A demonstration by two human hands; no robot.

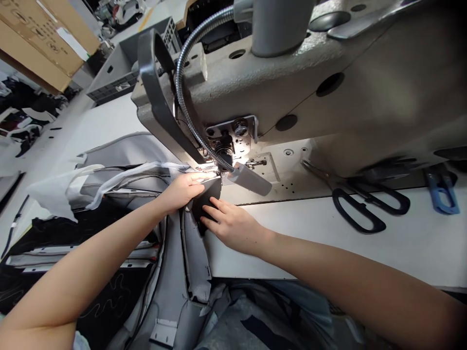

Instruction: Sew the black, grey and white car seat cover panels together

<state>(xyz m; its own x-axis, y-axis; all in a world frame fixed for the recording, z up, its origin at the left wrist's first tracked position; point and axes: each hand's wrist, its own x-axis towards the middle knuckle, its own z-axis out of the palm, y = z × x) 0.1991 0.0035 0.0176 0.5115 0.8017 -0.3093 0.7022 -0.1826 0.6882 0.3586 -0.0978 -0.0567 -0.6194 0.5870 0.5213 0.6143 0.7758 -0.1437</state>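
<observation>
Under the head of a sewing machine (284,87) lies a grey and black sewn cover (197,272), its edge at the lit needle area. My left hand (182,192) is closed on the cover's edge just left of the presser foot, fingers pinched together. Lying on a dark panel of the same cover, my right hand (231,223) has its fingers stretched out and slightly spread. White strips of fabric (134,175) run along the cover to the left. Part of the cover hangs over the table's front edge. The needle itself is hard to make out.
Black-handled scissors (359,209) lie on the machine bed at right, with a blue-handled tool (441,192) beyond them. A small grey lamp (251,179) on a flexible metal neck hangs by the needle. A grey crate (120,68) and a cardboard box (47,39) stand at the back left.
</observation>
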